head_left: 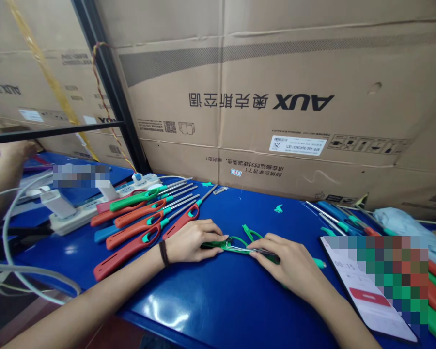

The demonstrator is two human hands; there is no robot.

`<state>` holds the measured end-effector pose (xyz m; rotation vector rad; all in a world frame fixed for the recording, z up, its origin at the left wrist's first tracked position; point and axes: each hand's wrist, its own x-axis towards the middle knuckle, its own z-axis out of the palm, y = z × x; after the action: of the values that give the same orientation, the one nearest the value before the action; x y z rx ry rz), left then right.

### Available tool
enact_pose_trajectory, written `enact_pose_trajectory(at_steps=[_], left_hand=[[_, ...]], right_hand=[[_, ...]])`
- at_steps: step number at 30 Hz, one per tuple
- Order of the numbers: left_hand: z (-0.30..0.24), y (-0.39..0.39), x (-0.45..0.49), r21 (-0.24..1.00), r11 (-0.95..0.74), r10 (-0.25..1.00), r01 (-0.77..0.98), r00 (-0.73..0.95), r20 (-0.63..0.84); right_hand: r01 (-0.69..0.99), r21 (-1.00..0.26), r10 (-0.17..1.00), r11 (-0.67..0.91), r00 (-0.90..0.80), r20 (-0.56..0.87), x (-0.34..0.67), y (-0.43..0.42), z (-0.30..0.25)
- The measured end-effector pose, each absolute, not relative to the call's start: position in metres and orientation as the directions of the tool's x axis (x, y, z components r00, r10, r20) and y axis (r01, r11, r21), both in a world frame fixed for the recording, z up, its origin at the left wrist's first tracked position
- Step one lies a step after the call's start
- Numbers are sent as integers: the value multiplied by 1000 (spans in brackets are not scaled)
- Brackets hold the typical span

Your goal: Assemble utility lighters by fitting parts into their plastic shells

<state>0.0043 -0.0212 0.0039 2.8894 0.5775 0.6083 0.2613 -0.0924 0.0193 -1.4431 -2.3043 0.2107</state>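
Note:
A green long-nosed lighter lies on the blue table between my two hands. My left hand presses down on its green handle end, fingers curled over it. My right hand pinches the metal part near the middle, with the teal tip sticking out past my fingers to the right. A loose green plastic piece lies just behind the lighter.
Several red and green lighters lie in a row at the left, in front of a white power strip. More lighters and a phone are at the right. Large cardboard boxes wall the back. Another person's arm is at far left.

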Motion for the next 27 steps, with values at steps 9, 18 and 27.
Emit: enact_pose_trajectory(at_steps=[9, 18, 27], left_hand=[[-7, -17, 3, 164, -935, 355, 316, 811, 465], [-5, -18, 4, 173, -928, 372, 329, 821, 433], [-6, -17, 3, 200, -920, 392, 337, 810, 436]], right_hand=[[809, -327, 853, 488, -364, 374, 261, -92, 19], [814, -306, 850, 493, -378, 366, 262, -90, 17], [807, -265, 823, 527, -408, 396, 260, -92, 17]])
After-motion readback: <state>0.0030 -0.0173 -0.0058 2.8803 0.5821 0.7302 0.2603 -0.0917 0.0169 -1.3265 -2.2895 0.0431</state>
